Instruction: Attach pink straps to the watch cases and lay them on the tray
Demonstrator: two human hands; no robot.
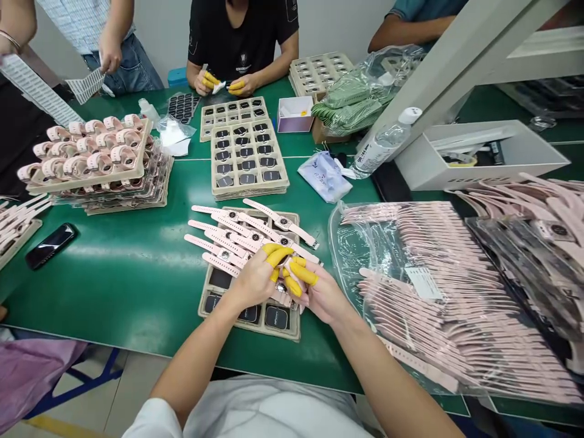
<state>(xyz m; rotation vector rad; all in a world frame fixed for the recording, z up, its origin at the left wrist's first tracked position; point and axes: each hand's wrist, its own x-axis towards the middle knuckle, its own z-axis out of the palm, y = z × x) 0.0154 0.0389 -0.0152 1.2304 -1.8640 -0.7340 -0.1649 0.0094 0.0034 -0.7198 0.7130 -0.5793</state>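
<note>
Both hands meet over a beige tray [292,328] of square black-faced watch bodies [277,316]. Yellow finger cots cover several fingertips. My left hand [258,277] is closed around one side of a smartwatch [285,261], whose dark edge shows between the fingers. My right hand [319,289] pinches its other side, where some pink strap shows. The fingers hide most of this watch. Several smartwatches with pink straps [228,234] lie across the tray just beyond and left of my hands, most with their sensor backs up.
Pink straps [429,243] in clear plastic lie at right. Further back stand a filled watch tray [249,152], a water bottle [381,146] and a white bin [483,170]. Stacked trays of watches [91,158] and a phone [51,245] sit left. Co-workers' hands [228,85] are across the table.
</note>
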